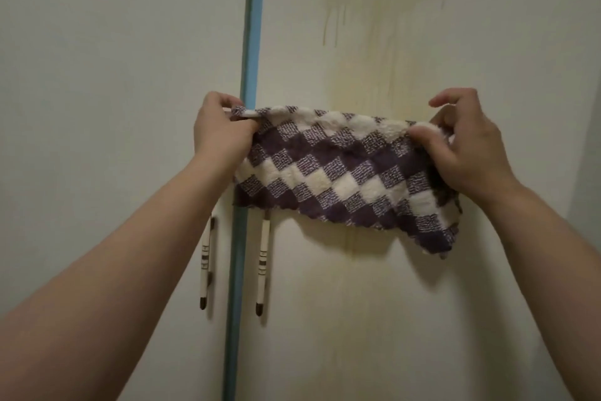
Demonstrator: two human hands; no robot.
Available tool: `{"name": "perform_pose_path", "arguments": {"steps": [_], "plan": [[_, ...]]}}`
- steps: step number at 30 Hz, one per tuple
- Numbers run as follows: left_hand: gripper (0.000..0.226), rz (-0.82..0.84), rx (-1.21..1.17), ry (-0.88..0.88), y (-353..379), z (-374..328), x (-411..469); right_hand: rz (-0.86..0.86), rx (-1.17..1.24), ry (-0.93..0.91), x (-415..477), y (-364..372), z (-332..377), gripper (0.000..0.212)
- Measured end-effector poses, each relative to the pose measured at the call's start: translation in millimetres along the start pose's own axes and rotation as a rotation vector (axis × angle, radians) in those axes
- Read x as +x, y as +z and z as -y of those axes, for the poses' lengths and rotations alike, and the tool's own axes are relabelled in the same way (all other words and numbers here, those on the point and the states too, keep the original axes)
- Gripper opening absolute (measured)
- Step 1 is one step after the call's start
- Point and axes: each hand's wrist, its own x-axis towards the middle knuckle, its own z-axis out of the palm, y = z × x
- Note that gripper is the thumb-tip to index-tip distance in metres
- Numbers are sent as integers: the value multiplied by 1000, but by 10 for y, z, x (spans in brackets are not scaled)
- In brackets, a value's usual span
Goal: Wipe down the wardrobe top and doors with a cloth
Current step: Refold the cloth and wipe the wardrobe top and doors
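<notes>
Left hand point(221, 131) and right hand point(461, 153) each pinch a top corner of the checked cloth point(341, 170), fingers curled, holding it spread flat, likely to refold a clean face. Behind it, the stained right wardrobe door point(406, 303); contact with the cloth unclear.
</notes>
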Motion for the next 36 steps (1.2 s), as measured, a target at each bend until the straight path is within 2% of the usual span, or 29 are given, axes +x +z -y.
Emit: {"name": "perform_pose_path", "arguments": {"steps": [2,4,7,11,13,15,16,18,21,24,27,29,31,36], "plan": [[28,-80,114,38,59,0,7,-19,-76,-100,72,30,-44,34],[33,-152,278,132,114,5,-37,-44,-204,-274,103,72,-77,24],[24,-247,501,442,161,91,-108,-67,-416,-496,89,146,-186,11],[18,-419,862,852,197,268,-47,-78,-576,-705,85,162,-276,22],[23,-435,969,943,160,248,-55,-111,-604,-789,96,143,-271,21],[23,-387,1100,946,144,203,-58,-166,-667,-833,94,119,-305,22],[23,-337,1204,910,131,138,-97,-193,-711,-819,81,117,-311,24],[25,-154,1336,720,108,-16,-225,-217,-813,-720,8,141,-267,24],[21,132,1199,471,254,-211,-322,-130,-824,-420,-119,279,-32,33],[30,145,1040,396,379,-330,-394,-68,-646,-54,-207,447,260,42],[70,58,938,364,493,-169,-427,-49,-551,221,-314,613,462,57],[94,61,877,343,607,26,-487,0,-450,367,-395,758,511,66],[99,48,810,367,719,215,-521,11,-451,349,-472,909,502,63],[78,-34,859,493,802,418,-469,12,-556,248,-476,1022,321,59]]}}
